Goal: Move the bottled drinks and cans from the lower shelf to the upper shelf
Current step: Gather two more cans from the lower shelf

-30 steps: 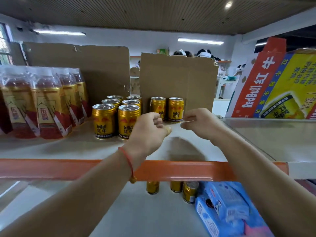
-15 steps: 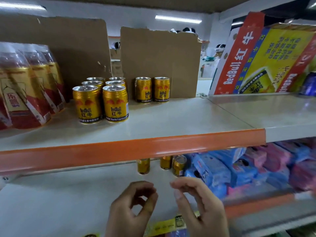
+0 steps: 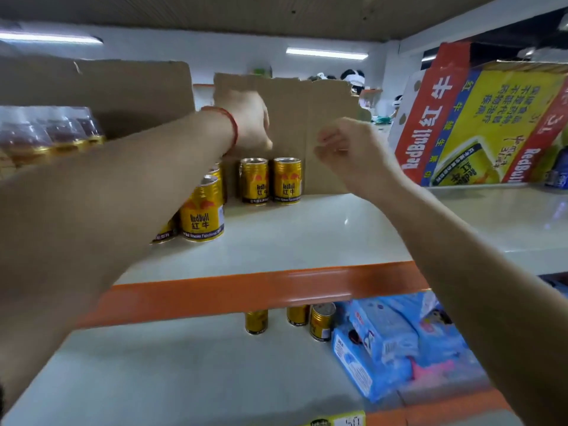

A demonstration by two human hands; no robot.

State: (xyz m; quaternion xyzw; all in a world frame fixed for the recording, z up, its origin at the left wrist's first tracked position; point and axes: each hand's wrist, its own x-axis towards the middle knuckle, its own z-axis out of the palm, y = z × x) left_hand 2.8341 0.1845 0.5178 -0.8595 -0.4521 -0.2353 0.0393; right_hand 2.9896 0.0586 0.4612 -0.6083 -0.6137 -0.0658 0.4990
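Gold Red Bull cans stand on the upper shelf [image 3: 307,235]: a pair at the back [image 3: 270,181] and one nearer the front [image 3: 203,216], with more hidden behind my left forearm. Three gold cans [image 3: 256,321] remain at the back of the lower shelf [image 3: 184,373]. Shrink-wrapped bottled drinks [image 3: 46,136] sit at the upper shelf's left. My left hand [image 3: 246,121] hovers curled above the back pair of cans, holding nothing I can see. Right of that pair, my right hand [image 3: 347,146] is raised with fingers curled and empty.
Brown cardboard sheets [image 3: 310,133] stand upright behind the cans. A large Red Bull carton [image 3: 479,127] leans on the upper shelf at right. Blue packs [image 3: 399,342] fill the lower shelf's right side. An orange rail [image 3: 261,287] edges the upper shelf.
Both hands rose from the front of the lower shelf to above the upper shelf, still empty. The view tilted back up.
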